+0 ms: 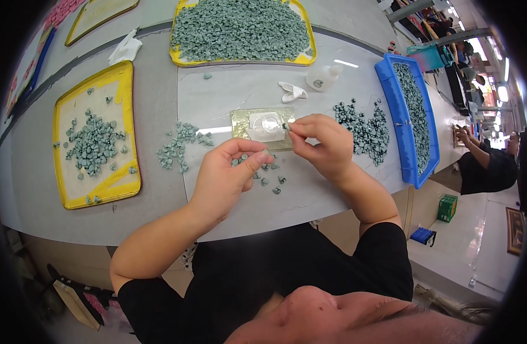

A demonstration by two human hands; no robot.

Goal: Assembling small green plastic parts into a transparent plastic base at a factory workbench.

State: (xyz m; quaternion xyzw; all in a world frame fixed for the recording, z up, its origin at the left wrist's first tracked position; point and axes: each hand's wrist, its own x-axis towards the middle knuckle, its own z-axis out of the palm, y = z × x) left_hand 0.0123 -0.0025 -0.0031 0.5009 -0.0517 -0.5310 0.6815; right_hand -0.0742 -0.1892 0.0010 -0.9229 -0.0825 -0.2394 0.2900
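Note:
My right hand pinches a small dark-green piece between thumb and fingertips, at the right edge of a shiny yellowish pad. On that pad lies a white sheet with a round clear dish. My left hand is closed in a pinch just below the pad, apparently on a small grey-green piece mostly hidden by the fingers. Several loose pieces lie under and beside that hand. A pile of matte grey-green pieces is to its left; darker, shinier pieces spread right of my right hand.
A yellow-rimmed tray stands at left, another heaped with pieces at the back. Beyond the pad are a white squeeze bottle and a crumpled white cloth. A filled blue tray borders the right; another person works farther right.

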